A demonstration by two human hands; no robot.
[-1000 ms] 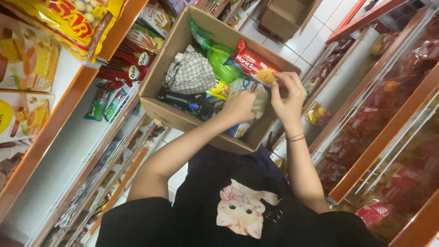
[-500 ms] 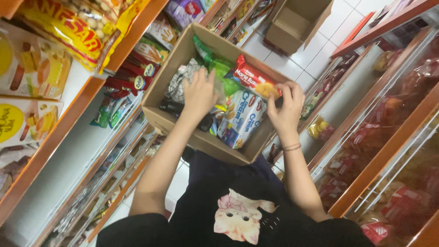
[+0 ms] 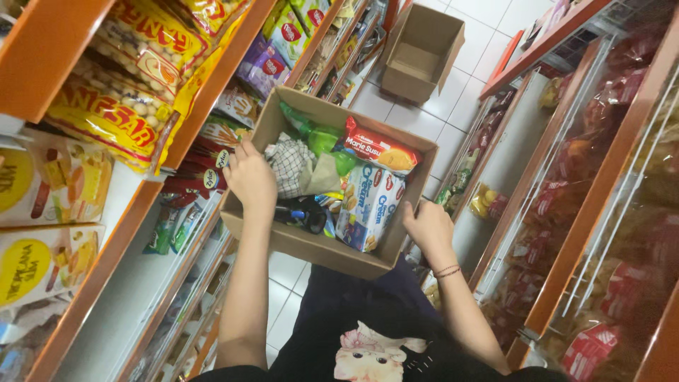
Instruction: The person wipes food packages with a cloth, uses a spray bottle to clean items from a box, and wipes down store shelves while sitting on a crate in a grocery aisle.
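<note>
I look down at an open cardboard box [image 3: 311, 249] held in front of me. My left hand [image 3: 250, 177] grips its left wall, fingers over the rim. Over on the other side, my right hand [image 3: 428, 225] holds the right wall near the corner. Inside lie a white and blue biscuit pack [image 3: 368, 205], a red biscuit pack [image 3: 378, 148], a green bottle [image 3: 318, 138], a checked cloth [image 3: 290, 166] and dark items.
Orange-edged shelves [image 3: 205, 85] with snack bags stand close on the left. More orange shelves [image 3: 580, 198] with packed goods line the right. A second open cardboard box [image 3: 421, 53] sits on the white tiled floor ahead in the narrow aisle.
Both hands have left the goods inside the box and moved out to its side walls. The box now sits lower and nearer to me.
</note>
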